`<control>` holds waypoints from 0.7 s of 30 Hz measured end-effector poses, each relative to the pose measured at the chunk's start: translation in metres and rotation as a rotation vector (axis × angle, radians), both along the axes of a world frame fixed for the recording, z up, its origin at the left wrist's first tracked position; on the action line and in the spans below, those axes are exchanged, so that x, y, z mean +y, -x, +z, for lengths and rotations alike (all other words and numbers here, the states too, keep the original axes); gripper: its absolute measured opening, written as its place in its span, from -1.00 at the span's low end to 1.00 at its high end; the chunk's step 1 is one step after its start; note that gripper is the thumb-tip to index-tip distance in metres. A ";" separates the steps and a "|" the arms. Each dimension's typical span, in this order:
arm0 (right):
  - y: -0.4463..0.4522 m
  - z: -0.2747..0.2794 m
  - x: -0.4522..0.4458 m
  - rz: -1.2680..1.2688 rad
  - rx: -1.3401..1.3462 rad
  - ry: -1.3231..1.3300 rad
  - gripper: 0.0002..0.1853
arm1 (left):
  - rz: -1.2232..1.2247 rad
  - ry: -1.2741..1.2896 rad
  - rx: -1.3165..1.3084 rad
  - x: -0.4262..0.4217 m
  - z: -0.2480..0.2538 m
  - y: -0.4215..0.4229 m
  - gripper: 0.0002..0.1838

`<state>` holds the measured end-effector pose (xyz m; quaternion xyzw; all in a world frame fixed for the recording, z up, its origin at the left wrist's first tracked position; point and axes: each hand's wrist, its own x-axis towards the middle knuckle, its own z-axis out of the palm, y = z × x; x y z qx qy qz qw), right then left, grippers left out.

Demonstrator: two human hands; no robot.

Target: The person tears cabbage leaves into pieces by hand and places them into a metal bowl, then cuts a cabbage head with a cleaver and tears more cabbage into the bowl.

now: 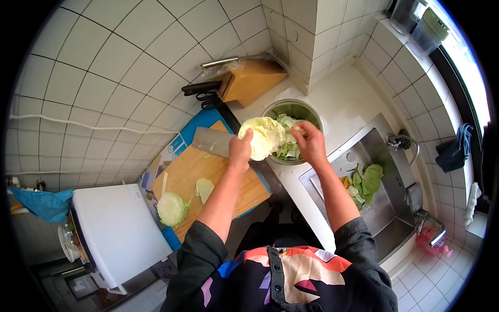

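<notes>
Cabbage in mid-separation, seen from above. The left hand (pixel 241 151) is curled around the side of a large pale cabbage piece (pixel 261 136), thumb laid over it, and carries it clear of the board, beside the left rim of a metal pot (pixel 318 112). The right hand (pixel 310 141) is over the pot, its fingers drawn together in a pinch that appears to have hold of a thin leaf (pixel 294 130) at the piece's right edge; whether this leaf is fully detached cannot be told. Portion done: loose green and pale leaf pieces (pixel 287 152) lie inside the pot, partly hidden by the right hand. Portion left, as judged from the layout: the piece in the left hand remains bulky, and a second cabbage chunk (pixel 173 209) rests, not pulled apart, at the near left of the wooden board (pixel 228 182). Between that chunk and the pot lies a smaller flat cabbage piece (pixel 205 190). A broad knife (pixel 212 141) lies untouched across the board's far side. To the right, green outer leaves (pixel 371 182) sit in the sink (pixel 387 218), apparently set aside.
</notes>
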<state>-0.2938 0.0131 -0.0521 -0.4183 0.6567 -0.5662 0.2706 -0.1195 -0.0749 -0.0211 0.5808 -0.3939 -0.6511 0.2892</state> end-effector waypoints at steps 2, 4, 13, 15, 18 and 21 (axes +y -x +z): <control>0.005 -0.009 0.000 0.021 -0.186 -0.014 -0.85 | -0.004 -0.015 -0.007 -0.002 -0.001 -0.004 -0.62; 0.006 0.002 0.001 0.095 -0.472 -0.155 -0.80 | -0.019 -0.005 0.026 -0.001 0.006 -0.002 -0.63; -0.002 0.001 -0.013 0.271 -0.028 -0.030 -0.72 | -0.117 -0.056 0.117 0.003 0.021 0.003 -0.64; -0.013 -0.012 -0.014 0.148 -0.491 0.086 -0.77 | -0.114 -0.138 0.184 0.003 0.023 0.003 -0.62; -0.022 -0.010 -0.008 0.096 -0.987 0.105 -0.80 | -0.114 -0.262 0.264 0.005 0.026 0.004 -0.58; -0.027 -0.001 -0.010 -0.029 -1.121 0.195 -0.82 | -0.074 -0.267 0.306 0.011 0.020 0.005 -0.56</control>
